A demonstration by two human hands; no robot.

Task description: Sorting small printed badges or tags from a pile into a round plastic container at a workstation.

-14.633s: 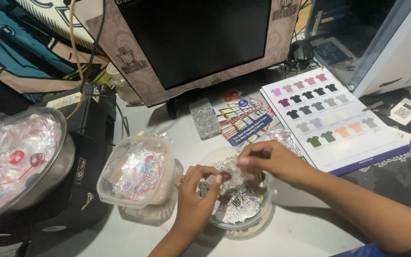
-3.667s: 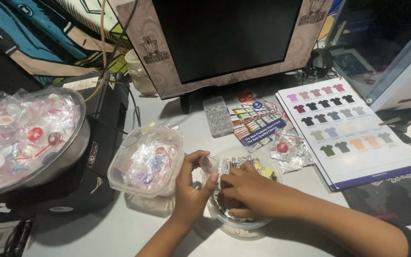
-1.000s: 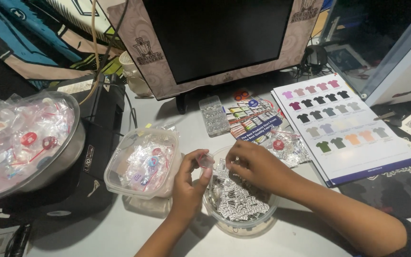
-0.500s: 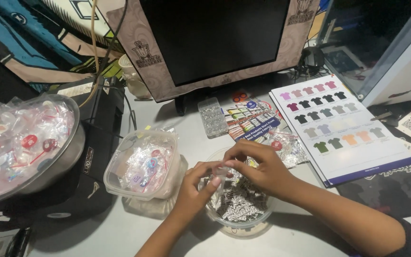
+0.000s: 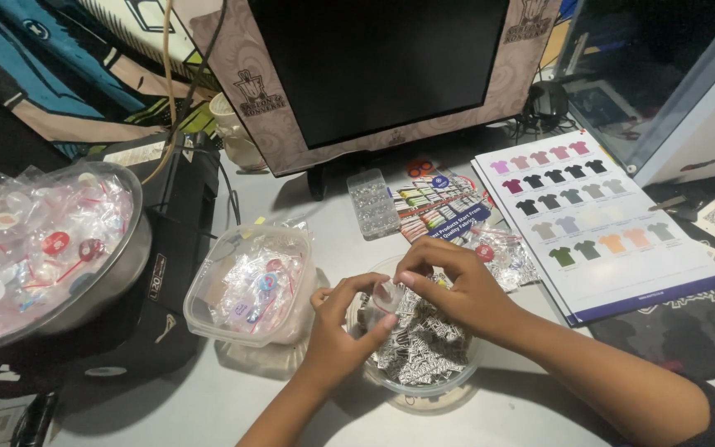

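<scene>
Head view, entry as I read it: small clear packet (image 5: 388, 296), pinched between both hands above the round clear tub (image 5: 424, 396) of printed slips. Left hand (image 5: 337, 331) closes on it from 7 o'clock, right hand (image 5: 457, 290) from 2 o'clock; both equally near. Square container (image 5: 208, 302) of bagged badges lies at 9 o'clock, shirt colour chart (image 5: 606, 223) at 2 o'clock; open desk toward 6 o'clock.
</scene>
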